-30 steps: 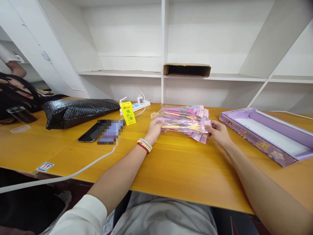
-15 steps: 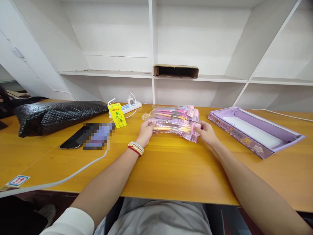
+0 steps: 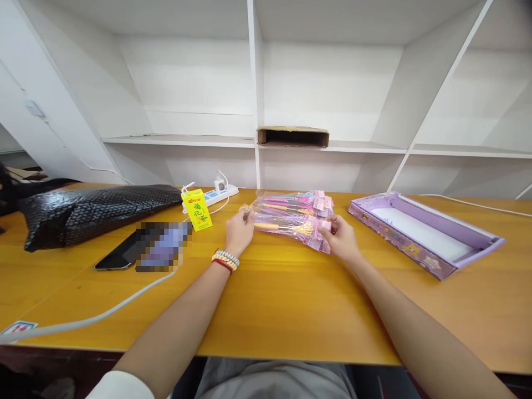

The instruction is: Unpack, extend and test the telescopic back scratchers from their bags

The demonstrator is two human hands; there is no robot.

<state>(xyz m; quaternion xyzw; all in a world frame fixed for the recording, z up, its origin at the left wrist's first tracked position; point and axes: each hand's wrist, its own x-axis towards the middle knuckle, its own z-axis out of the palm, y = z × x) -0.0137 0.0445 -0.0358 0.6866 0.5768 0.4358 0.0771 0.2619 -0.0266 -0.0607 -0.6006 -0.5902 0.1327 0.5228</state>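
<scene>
A pile of clear-bagged back scratchers [image 3: 286,206], with pink, yellow and blue hand-shaped heads and pink cards, lies on the table in front of me. The nearest bagged back scratcher [image 3: 274,226] has a yellow handle pointing left and a yellow head at right. My left hand [image 3: 240,231] pinches the left end of this bag between thumb and fingers. At the other end, my right hand [image 3: 341,237] is closed on the edge by the pink card. Some of my fingertips are hidden by the bags.
A purple open tray box [image 3: 415,260] sits at right. To the left are a yellow drink carton [image 3: 197,210], a black bubble-wrap parcel [image 3: 100,213], a phone [image 3: 118,252], a white cable [image 3: 103,315] and a power strip [image 3: 224,193]. A cardboard box [image 3: 293,137] rests on the shelf.
The view has tilted up slightly, so everything appears lower. Both hands stay at the two ends of the nearest bag, which now lies close against the pile.
</scene>
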